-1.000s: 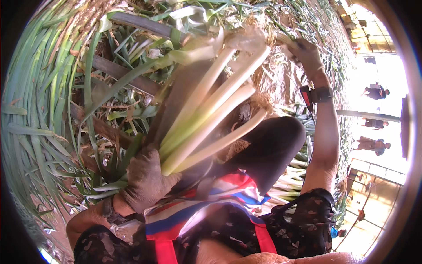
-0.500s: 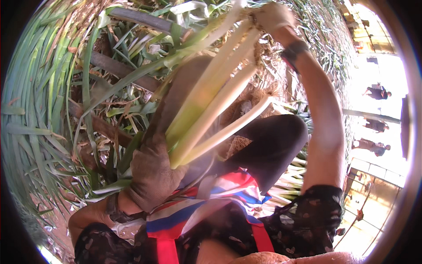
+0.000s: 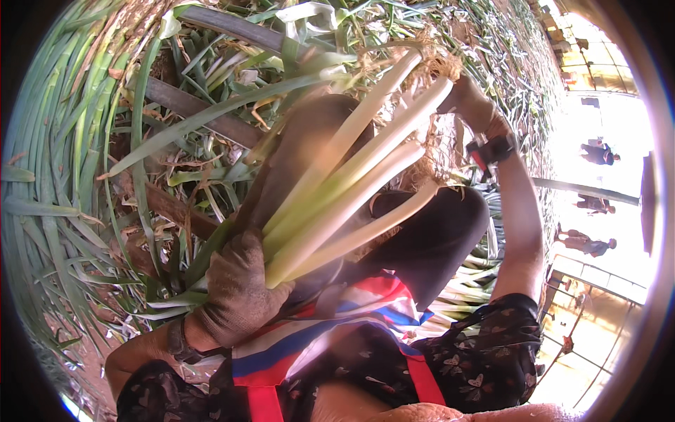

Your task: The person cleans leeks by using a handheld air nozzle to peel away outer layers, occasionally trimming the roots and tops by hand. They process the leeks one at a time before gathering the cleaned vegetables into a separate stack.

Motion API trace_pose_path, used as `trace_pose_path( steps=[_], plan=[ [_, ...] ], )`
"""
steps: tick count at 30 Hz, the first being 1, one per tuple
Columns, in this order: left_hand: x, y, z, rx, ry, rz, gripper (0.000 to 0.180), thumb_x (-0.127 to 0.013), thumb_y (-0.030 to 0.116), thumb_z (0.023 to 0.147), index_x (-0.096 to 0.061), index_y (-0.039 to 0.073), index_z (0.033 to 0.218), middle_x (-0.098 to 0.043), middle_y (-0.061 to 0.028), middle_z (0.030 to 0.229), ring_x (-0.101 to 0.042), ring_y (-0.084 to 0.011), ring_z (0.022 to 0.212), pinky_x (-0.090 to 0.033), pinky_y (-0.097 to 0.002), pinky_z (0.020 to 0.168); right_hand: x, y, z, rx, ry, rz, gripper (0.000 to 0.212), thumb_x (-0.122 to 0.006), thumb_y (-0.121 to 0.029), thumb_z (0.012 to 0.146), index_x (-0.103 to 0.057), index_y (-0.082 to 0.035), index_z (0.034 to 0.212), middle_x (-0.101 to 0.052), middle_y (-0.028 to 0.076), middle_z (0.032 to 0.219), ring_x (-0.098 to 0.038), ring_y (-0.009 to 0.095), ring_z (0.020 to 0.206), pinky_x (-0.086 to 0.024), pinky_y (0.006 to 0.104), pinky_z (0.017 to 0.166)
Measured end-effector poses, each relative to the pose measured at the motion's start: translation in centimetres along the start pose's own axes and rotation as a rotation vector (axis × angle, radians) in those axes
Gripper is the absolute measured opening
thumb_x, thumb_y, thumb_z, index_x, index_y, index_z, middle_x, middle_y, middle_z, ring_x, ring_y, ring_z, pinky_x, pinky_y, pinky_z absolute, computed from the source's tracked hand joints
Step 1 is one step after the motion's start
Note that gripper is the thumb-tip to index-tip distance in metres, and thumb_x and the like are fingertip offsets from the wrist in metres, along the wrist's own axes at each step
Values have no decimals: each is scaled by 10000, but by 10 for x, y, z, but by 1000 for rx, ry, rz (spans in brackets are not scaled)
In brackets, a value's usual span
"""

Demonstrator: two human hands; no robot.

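A bunch of several long green onions (image 3: 351, 176) slants up and away across my lap, white stems and root ends toward the far right. My gloved left hand (image 3: 242, 288) is wrapped round their lower, greener part. Beside the root tuft (image 3: 444, 67) of the upper stalks is my gloved right hand (image 3: 470, 105), its fingers curled. What those fingers hold, if anything, is hidden. One long green leaf (image 3: 225, 116) trails left from the upper stalks. The shortest stalk (image 3: 373, 228) lies nearest my right knee.
A thick pile of green onion leaves (image 3: 63, 162) rises on the left. Dark bars (image 3: 204, 116) cross the leaf litter beyond my knees. More white stalks (image 3: 457, 292) lie by my right thigh. At the far right, several people (image 3: 598, 151) show in bright light near a wire grid (image 3: 598, 330).
My right hand has come down and nearer, to the right of the root ends. The white stems have fanned slightly apart. My left hand keeps its hold in nearly the same place.
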State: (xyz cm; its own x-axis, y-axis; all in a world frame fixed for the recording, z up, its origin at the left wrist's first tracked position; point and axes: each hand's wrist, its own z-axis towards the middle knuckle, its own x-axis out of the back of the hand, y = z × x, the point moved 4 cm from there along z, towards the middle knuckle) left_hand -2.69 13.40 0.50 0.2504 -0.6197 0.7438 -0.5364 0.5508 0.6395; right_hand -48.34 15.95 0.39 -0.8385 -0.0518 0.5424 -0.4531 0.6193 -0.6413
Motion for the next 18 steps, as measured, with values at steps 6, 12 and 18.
trace_pose_path(
  steps=[6,12,18],
  plan=[
    [-1,3,8,-69,-54,-11,794,-775,220,651,-346,-41,1265,-498,-278,1123,-509,-478,1004,-436,-529,840,-20,2,53,325,358,-1118,418,-676,-244,832,-575,-11,1164,-617,145,1148,-653,244,949,-539,323,823],
    [-2,12,0,9,-36,171,817,-769,309,668,-362,-100,1246,-521,-293,1068,-549,-457,940,-437,-524,823,134,47,25,-304,723,-1023,410,-672,-360,817,-634,-98,1130,-658,99,1096,-644,184,926,-518,263,814],
    [-9,6,5,-16,-14,149,765,-755,261,693,-366,-88,1251,-532,-272,1068,-559,-453,931,-452,-505,799,56,29,3,232,-61,462,583,-704,-90,823,-437,3,1332,-631,117,1103,-626,193,965,-528,309,856]
  ],
)
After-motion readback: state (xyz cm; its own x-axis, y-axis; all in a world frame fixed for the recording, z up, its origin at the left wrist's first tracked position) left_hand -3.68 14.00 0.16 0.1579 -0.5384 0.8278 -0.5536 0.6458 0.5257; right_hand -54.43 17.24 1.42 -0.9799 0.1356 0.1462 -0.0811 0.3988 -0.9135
